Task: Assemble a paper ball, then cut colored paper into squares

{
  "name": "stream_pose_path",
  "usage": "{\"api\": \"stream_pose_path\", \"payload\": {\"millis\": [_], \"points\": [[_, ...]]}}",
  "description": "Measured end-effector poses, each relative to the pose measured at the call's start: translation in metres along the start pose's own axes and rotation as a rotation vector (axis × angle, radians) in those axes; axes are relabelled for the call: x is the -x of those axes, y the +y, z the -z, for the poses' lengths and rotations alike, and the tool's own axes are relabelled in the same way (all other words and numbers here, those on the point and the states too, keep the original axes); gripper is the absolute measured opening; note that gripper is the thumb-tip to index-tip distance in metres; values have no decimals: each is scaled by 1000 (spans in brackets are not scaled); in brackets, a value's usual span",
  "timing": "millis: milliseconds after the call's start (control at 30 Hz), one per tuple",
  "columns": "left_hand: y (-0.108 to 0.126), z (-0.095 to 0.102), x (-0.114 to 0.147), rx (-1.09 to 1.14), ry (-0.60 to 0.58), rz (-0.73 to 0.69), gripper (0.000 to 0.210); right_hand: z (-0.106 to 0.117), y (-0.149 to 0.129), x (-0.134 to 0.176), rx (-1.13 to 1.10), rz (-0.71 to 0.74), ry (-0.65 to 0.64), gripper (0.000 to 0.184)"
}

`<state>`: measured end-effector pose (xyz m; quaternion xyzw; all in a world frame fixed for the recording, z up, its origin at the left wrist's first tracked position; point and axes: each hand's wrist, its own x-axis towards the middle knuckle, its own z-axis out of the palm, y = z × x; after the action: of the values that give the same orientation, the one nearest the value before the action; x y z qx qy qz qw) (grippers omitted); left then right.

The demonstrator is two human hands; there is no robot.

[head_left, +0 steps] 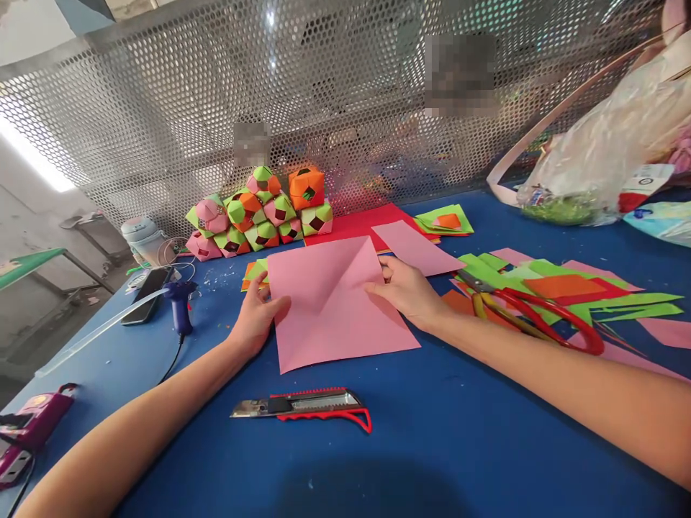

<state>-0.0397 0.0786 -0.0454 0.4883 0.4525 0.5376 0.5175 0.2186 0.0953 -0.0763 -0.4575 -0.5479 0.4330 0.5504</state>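
A sheet of pink paper (329, 316) with a diagonal crease is held up a little above the blue table. My left hand (258, 311) pinches its left edge, thumb on the near face. On the opposite edge, my right hand (407, 289) grips the sheet between thumb and fingers. A box cutter (307, 406) with a red handle lies in front of the paper, its tip pointing left. Behind my right hand rests another pink paper piece (413, 244), partly over red sheets (345, 223).
Folded paper balls (262, 216) are stacked against the perforated metal screen (188, 93). Red-handled scissors (545, 316) lie on green, orange and pink scraps (577, 288) at right. A glue gun (181, 306), phone (145, 295) and purple power strip (35, 432) are at left; a plastic bag (599, 151) sits back right.
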Motion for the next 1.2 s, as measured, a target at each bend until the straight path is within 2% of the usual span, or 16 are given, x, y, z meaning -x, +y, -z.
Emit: {"api": "stream_pose_path", "payload": {"millis": [100, 167, 233, 400, 600, 733, 867, 933, 1000, 1133, 1200], "points": [[-1, 2, -1, -116, -65, -5, 58, 1, 1, -1, 6, 21, -21, 38], [-2, 6, -5, -175, -57, -18, 37, 2, 1, -1, 1, 32, -49, 36], [-3, 13, -10, -226, -49, -38, 25, 4, 3, -1, 13, 52, -66, 32], [-2, 27, -16, -345, -103, -109, 25, 12, 8, 0, 124, 142, -110, 27], [-4, 35, -16, -499, -177, -187, 19, 20, 11, 2, 295, 285, -146, 15], [-4, 37, -15, -585, -187, -243, 15, 22, 2, 11, 390, 436, -105, 9], [-1, 35, -13, -647, -192, -271, 12, 22, -20, 26, 548, 760, -107, 30], [0, 35, -11, -668, -185, -284, 10, 21, -30, 31, 624, 939, -154, 29], [1, 35, -10, -684, -167, -297, 8, 22, -34, 33, 677, 1052, -224, 26], [-1, 35, -9, -704, -102, -316, 10, 27, -24, 30, 844, 1181, -447, 25], [-2, 36, -10, -715, -73, -325, 11, 28, -16, 27, 890, 1195, -489, 23]]}}
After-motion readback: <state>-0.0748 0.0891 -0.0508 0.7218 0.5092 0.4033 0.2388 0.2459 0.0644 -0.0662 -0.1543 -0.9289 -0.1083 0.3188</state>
